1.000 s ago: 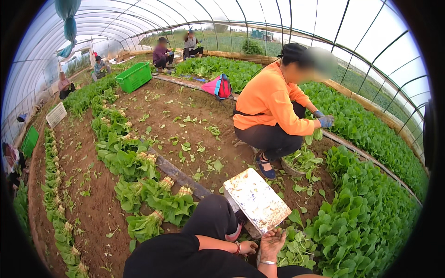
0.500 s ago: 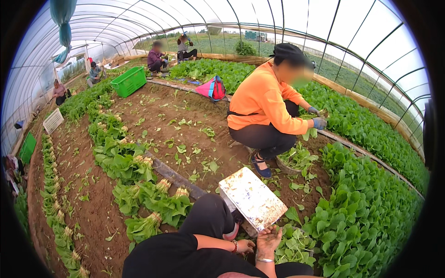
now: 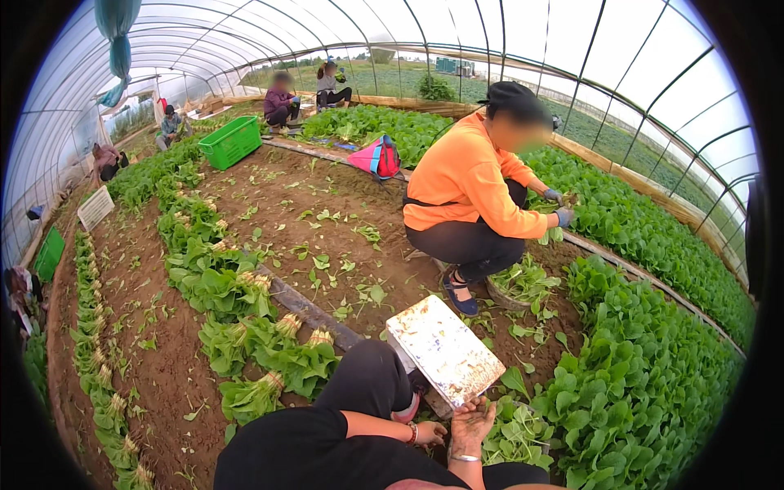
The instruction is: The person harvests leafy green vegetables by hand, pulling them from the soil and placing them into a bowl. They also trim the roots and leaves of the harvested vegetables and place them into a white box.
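Plastic-roofed tunnel greenhouse overhead, brown soil [image 3: 269, 204] underfoot, with rows of cut leafy bunches [image 3: 245, 327] laid out on the left and a dense bed of standing greens [image 3: 645, 384] on the right. Straight ahead, a crouching co-worker in an orange top [image 3: 465, 175], busy with own plants and well apart from the near hands. Farther back, a green crate [image 3: 231, 141] beside the bed. Low in the view, just beyond a bent knee in black trousers [image 3: 367, 380], a flat white board [image 3: 445, 349], speckled with dirt, tilted, long axis running from far-left down to near-right. Directly beneath its near corner, the right hand [image 3: 472, 420], soil-stained, fingers pointing up and forward, tips touching or all but touching that lower edge; impossible to tell whether pinching the edge or only resting against it. Just left of it, the left hand [image 3: 430, 433], bracelet at the wrist, loosely curled close to the knee, short of the board; contents, if any, hidden, so grip not readable either. Nearer of the two to the board by a clear margin: the right, lying off the board's near-right end, roughly in line with the long axis.
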`<action>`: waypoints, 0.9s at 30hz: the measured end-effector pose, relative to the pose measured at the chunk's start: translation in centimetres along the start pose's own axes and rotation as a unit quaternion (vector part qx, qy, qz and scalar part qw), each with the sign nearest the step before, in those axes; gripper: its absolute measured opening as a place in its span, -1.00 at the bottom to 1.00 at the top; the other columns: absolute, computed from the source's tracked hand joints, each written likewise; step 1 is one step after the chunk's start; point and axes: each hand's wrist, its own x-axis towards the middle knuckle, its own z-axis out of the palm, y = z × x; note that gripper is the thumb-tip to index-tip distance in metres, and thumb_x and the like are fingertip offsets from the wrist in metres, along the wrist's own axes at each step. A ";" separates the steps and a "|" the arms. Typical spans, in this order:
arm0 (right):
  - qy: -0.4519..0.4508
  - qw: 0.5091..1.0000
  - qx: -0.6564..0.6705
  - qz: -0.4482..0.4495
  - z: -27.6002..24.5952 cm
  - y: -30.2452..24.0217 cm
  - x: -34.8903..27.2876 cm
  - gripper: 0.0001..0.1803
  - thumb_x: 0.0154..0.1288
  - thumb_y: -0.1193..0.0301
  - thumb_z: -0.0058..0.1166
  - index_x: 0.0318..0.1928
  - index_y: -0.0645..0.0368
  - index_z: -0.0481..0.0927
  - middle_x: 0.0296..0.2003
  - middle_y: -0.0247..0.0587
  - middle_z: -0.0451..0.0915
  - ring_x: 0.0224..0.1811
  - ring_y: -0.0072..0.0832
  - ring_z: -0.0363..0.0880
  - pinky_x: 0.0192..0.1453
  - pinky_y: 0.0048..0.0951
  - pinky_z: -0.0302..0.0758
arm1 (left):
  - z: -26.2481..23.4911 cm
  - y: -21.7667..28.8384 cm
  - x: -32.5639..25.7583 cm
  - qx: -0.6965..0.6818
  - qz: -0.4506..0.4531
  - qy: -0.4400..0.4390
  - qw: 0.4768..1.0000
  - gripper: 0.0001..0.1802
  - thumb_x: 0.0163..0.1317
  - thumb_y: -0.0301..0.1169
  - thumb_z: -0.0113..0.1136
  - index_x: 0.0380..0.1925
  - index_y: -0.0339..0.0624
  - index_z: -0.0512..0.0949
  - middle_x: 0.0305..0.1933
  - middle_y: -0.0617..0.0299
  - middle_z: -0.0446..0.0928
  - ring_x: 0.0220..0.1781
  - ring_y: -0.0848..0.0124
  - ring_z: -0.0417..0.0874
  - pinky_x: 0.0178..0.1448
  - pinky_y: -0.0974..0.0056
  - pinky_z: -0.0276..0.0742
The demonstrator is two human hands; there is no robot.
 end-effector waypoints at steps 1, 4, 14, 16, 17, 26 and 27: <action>-0.002 1.000 0.001 -0.001 0.1 0.1 0.0 -0.59 0.30 0.04 -0.17 -0.43 0.07 0.57 -0.46 -0.36 0.47 -0.49 -0.56 0.43 -0.44 -0.50 0.42 | -0.1 -0.1 0.1 -0.002 0.003 0.002 1.000 -0.41 0.03 -0.40 0.23 0.10 -0.25 0.29 -0.26 0.24 0.46 -0.42 0.49 0.47 -0.45 0.37 0.43; -0.005 1.000 0.004 0.002 0.1 0.2 0.0 -0.58 0.30 0.04 -0.18 -0.43 0.08 0.57 -0.46 -0.36 0.47 -0.49 -0.56 0.43 -0.44 -0.50 0.42 | -0.2 -0.5 0.3 -0.006 0.013 0.010 1.000 -0.42 0.03 -0.39 0.22 0.09 -0.26 0.30 -0.29 0.24 0.45 -0.44 0.49 0.46 -0.47 0.36 0.42; -0.017 1.000 0.012 -0.008 0.1 0.1 -0.2 -0.59 0.33 0.06 -0.23 -0.39 0.10 0.52 -0.46 -0.34 0.45 -0.50 -0.54 0.41 -0.44 -0.47 0.43 | 0.8 2.9 -0.9 -0.019 0.079 0.021 0.996 -0.65 0.10 -0.35 0.13 -0.10 -0.20 0.41 -0.36 0.27 0.48 -0.48 0.52 0.47 -0.51 0.42 0.43; -0.009 1.000 0.016 -0.016 0.6 0.0 -0.5 -0.59 0.34 0.08 -0.24 -0.39 0.11 0.51 -0.47 -0.33 0.44 -0.51 -0.53 0.40 -0.45 -0.47 0.43 | 1.4 4.5 -1.7 -0.020 0.101 0.057 0.993 -0.70 0.11 -0.34 0.10 -0.15 -0.19 0.43 -0.40 0.30 0.48 -0.49 0.52 0.46 -0.51 0.42 0.43; -0.012 1.000 0.015 -0.016 0.8 0.0 -0.7 -0.60 0.33 0.08 -0.23 -0.39 0.11 0.51 -0.47 -0.33 0.43 -0.51 -0.53 0.40 -0.45 -0.48 0.43 | 1.3 4.6 -1.6 -0.013 0.096 0.063 0.993 -0.66 0.11 -0.34 0.10 -0.10 -0.19 0.42 -0.36 0.30 0.50 -0.47 0.53 0.47 -0.50 0.42 0.45; -0.042 0.998 0.000 -0.037 1.4 -0.9 0.0 -0.63 0.32 0.08 -0.18 -0.35 0.11 0.51 -0.46 -0.35 0.45 -0.50 -0.56 0.38 -0.45 -0.53 0.42 | -1.0 7.2 -3.6 0.015 0.129 0.065 0.989 -0.48 0.06 -0.42 0.15 0.09 -0.15 0.33 -0.08 0.26 0.48 -0.24 0.51 0.49 -0.33 0.40 0.48; -0.049 0.998 -0.008 -0.043 1.3 -1.1 0.5 -0.63 0.32 0.09 -0.18 -0.35 0.11 0.52 -0.46 -0.35 0.47 -0.50 -0.56 0.39 -0.45 -0.53 0.42 | -1.7 7.7 -3.8 -0.030 0.139 0.067 0.988 -0.47 0.07 -0.42 0.15 0.10 -0.16 0.32 -0.05 0.26 0.45 -0.23 0.52 0.49 -0.30 0.41 0.47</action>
